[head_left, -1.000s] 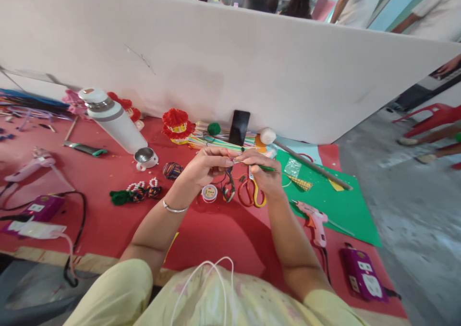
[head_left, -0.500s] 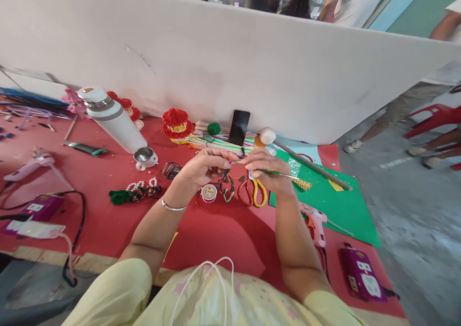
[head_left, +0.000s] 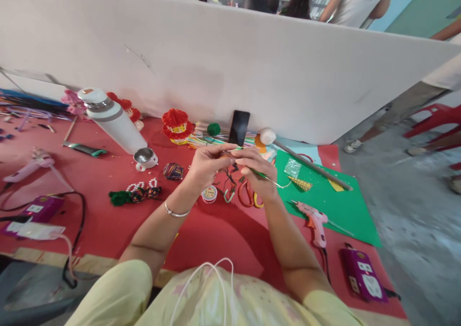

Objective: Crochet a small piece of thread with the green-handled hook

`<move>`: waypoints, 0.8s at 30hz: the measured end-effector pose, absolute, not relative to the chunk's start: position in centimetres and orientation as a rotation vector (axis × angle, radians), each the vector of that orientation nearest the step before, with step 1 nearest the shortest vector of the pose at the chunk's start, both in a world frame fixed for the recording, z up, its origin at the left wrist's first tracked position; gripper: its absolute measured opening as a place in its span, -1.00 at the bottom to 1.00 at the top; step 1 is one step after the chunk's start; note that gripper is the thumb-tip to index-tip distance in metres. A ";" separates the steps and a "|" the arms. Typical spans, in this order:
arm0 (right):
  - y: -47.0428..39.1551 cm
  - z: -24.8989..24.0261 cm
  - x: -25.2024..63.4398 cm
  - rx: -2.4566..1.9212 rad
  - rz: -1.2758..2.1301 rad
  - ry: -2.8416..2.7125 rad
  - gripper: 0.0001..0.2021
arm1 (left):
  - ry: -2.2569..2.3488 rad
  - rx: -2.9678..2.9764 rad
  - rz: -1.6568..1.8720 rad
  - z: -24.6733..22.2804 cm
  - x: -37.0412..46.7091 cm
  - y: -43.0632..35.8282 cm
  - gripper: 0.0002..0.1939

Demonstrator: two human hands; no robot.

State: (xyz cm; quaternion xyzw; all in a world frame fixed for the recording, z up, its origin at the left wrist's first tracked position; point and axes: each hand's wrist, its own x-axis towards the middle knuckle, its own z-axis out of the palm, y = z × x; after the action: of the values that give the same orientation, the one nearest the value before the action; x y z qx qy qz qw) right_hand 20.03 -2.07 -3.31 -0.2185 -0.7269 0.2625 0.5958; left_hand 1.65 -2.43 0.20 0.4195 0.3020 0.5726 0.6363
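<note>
My left hand (head_left: 204, 168) is closed in a pinch on thin dark multicoloured yarn (head_left: 229, 176), whose strands hang below the fingers. Fingertips of both hands meet above the middle of the red table. In my right hand (head_left: 260, 171) lies a thin crochet hook (head_left: 265, 176) with a green grip, its metal end sticking out to the right. Fingers cover the working tip. Beneath the hands are scissors (head_left: 245, 195) with red and yellow handles, partly hidden, and a small thread spool (head_left: 209, 194). A multicoloured yarn ball (head_left: 173, 171) sits left of my left hand.
A white bottle (head_left: 117, 124) and a metal-lined cup (head_left: 145, 159) stand at left. A phone (head_left: 239, 128) leans on the white partition (head_left: 216, 52). To the right, a pink glue gun (head_left: 315, 223) lies partly on green sheet (head_left: 345, 211), near a purple power block (head_left: 363, 274).
Both hands have drawn closer together. My right hand has moved left with the crochet hook, uncovering more of the glue gun and covering part of the scissors.
</note>
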 end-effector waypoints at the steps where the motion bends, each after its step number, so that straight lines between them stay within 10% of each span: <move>1: -2.2 -3.2 19.9 -0.515 0.543 -1.707 -0.75 | 0.700 0.971 1.325 0.1 1.9 -2.5 -0.68; 13: -3.6 -3.7 19.2 -0.746 -0.016 -1.740 -0.71 | 0.781 0.866 1.334 0.0 2.4 -2.8 -0.65; 24: -2.1 -4.1 20.1 -0.600 0.883 -1.364 -0.70 | 0.698 1.123 1.134 0.9 0.0 -2.0 -0.63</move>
State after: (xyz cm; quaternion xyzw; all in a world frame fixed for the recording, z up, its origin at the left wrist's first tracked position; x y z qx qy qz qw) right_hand 20.09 -2.08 -4.08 -0.2639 -0.5999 0.3884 0.6478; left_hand -0.04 -2.02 0.89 0.4933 0.3064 0.4979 0.6441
